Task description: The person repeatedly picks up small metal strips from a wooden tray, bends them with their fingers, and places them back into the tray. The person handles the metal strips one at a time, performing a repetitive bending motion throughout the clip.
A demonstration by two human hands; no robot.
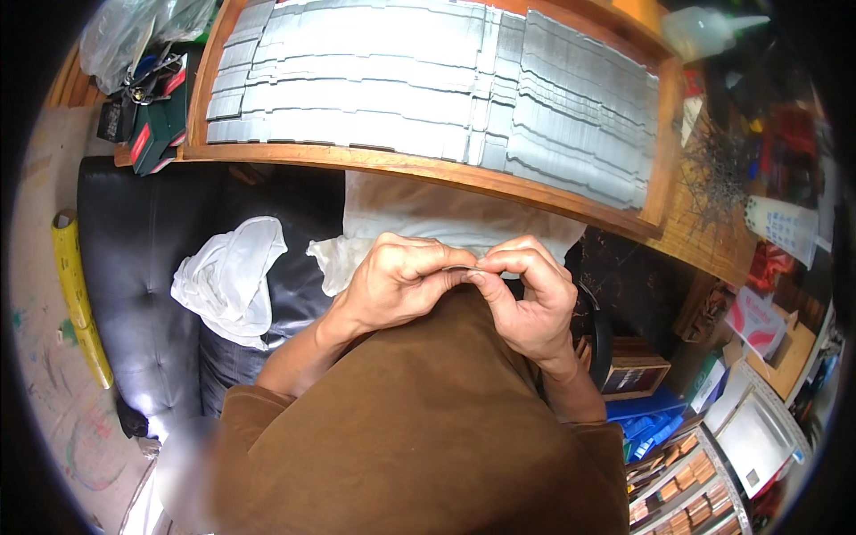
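My left hand (392, 278) and my right hand (532, 294) meet in front of my chest, fingertips nearly touching. Thumb and forefinger of each hand are pinched together on a small thin piece (461, 267). Only a sliver of its edge shows between the fingers, so its kind cannot be made out. Beyond the hands a white cloth (428, 209) hangs below the bench edge. Above it lies a wooden tray (392, 163) filled with rows of thin, flat silver-grey pieces (366, 85).
A black padded sofa (143, 267) with a crumpled white cloth (234, 283) is at the left, beside a yellow tube (78, 299). At the right stand a clear squeeze bottle (709, 34), a pile of dark wire-like bits (713, 169), a whitish cup (780, 223) and a rack of wooden pieces (691, 486).
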